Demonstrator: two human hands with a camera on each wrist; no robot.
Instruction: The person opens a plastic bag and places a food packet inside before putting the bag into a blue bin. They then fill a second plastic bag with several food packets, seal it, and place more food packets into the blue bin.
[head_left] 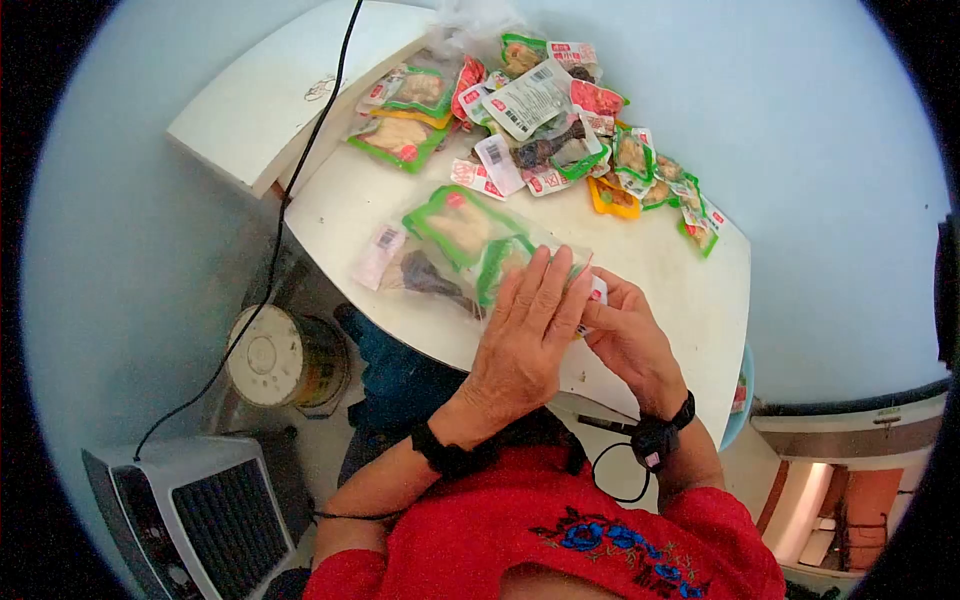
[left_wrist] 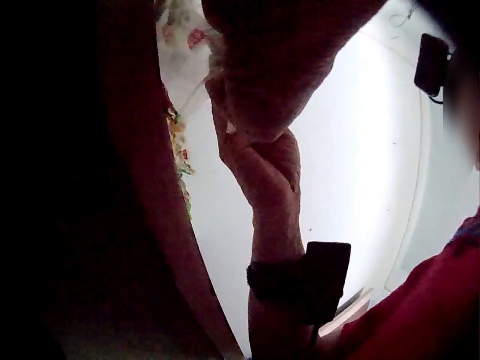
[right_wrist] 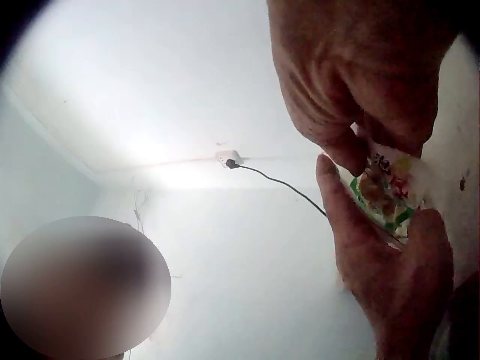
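A clear plastic bag (head_left: 420, 215) lies on the white table, with several vacuum-sealed food packs inside. A green-edged pack (head_left: 460, 225) and a dark one (head_left: 430, 275) show through the plastic. My left hand (head_left: 525, 335) lies across the bag's right end, fingers straight and together. Beside it, my right hand (head_left: 635, 340) pinches that end of the bag between thumb and bent fingers. Between the two hands, the right wrist view shows a small pack (right_wrist: 382, 195) with green edging and red print. The left wrist view is dark, and its near hand hides most of the bag.
Many loose food packs (head_left: 540, 140) are heaped along the table's (head_left: 690, 300) far side. A raised white shelf (head_left: 270, 95) stands at the left, with a black cable (head_left: 280, 235) hanging past it. Below are a lidded bucket (head_left: 275, 355) and a heater (head_left: 215, 510).
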